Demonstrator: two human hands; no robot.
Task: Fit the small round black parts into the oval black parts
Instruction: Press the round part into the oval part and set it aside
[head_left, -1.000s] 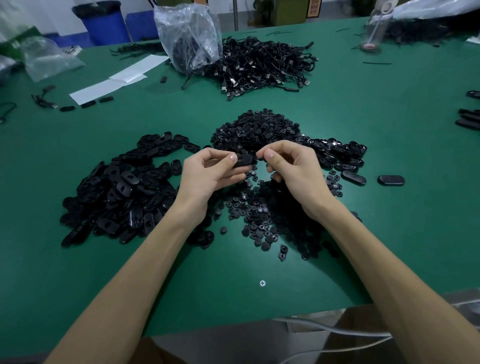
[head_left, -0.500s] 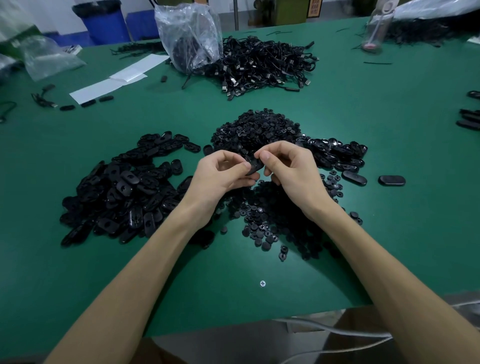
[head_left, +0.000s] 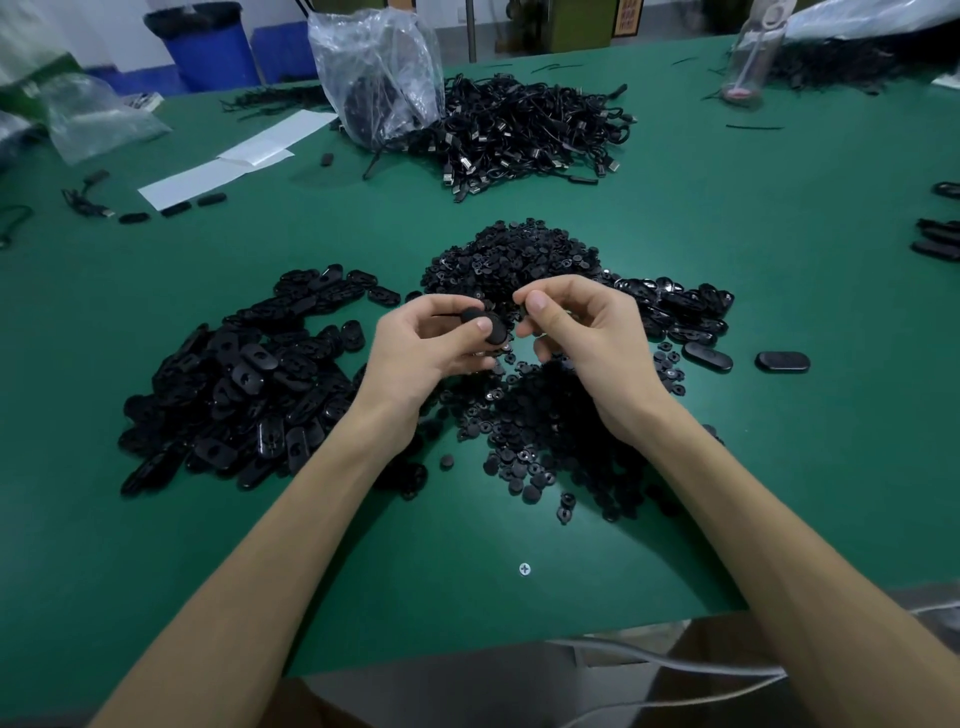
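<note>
Black oval part (head_left: 488, 326) pinched in left hand (head_left: 423, 356), small round part (head_left: 522, 310) pinched in right hand (head_left: 582, 332)

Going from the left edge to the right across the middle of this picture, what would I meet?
A pile of oval parts → left hand holding one oval part → right hand pinching a small round part → lone oval part.

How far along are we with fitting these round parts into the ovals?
Done: unclear; the big oval pile at left may be finished ones. In hand: the left hand grips one oval part, the right hand pinches a small piece beside it. Left: heaps of round parts and the ovals at right.
</note>
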